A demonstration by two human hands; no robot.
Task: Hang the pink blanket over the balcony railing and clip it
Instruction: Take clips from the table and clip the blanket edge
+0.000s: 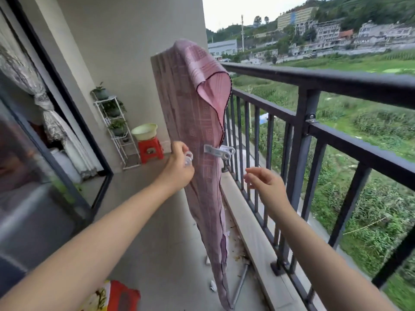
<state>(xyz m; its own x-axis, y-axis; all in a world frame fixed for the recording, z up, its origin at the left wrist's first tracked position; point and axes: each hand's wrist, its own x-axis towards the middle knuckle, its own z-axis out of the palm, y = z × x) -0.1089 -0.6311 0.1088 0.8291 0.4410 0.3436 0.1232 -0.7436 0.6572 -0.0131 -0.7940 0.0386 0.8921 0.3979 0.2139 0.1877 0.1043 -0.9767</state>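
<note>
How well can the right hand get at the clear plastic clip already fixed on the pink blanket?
Probably yes. The right hand is open, holds nothing, and only open air lies between it and the clear plastic clip on the pink blanket.

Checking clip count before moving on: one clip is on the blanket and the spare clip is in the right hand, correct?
Not quite: the head view shows the spare clip in the left hand. The right hand holds nothing. One clip is on the blanket.

Blanket hangs left of railing; clip on blanket edge; stool behind.
</note>
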